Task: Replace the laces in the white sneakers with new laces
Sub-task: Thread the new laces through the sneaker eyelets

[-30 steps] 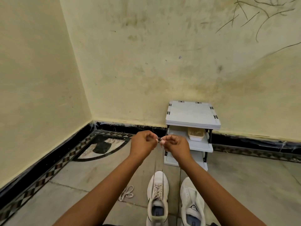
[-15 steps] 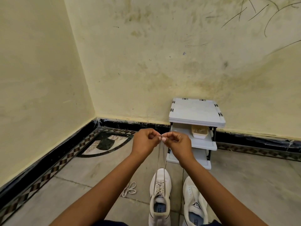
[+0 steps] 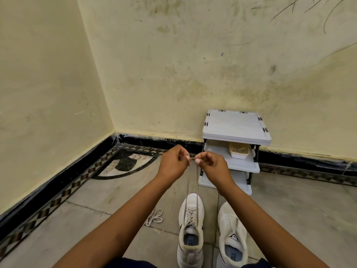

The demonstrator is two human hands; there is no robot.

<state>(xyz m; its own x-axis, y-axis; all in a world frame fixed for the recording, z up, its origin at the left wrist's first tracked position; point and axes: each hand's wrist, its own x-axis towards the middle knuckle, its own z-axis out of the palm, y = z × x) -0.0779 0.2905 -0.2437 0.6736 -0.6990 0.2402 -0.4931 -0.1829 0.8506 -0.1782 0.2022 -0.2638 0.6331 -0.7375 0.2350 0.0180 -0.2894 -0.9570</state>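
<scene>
Left hand (image 3: 172, 165) and right hand (image 3: 213, 166) each pinch one end of the lace (image 3: 196, 186) rising taut from the left sneaker (image 3: 190, 229).

We have eased our left hand (image 3: 172, 163) and right hand (image 3: 213, 168) slightly apart, so the fingertips that met a second ago now show a small gap. The lace (image 3: 196, 182) we pinch now shows as two taut strands rising from the laced sneaker (image 3: 191, 229).

Left hand (image 3: 173, 163) and right hand (image 3: 213, 165) pinch the lace (image 3: 197, 190) ends mid-frame; its strands run down to the left sneaker (image 3: 191, 235) at six o'clock, right sneaker (image 3: 232, 236) at five.
</scene>
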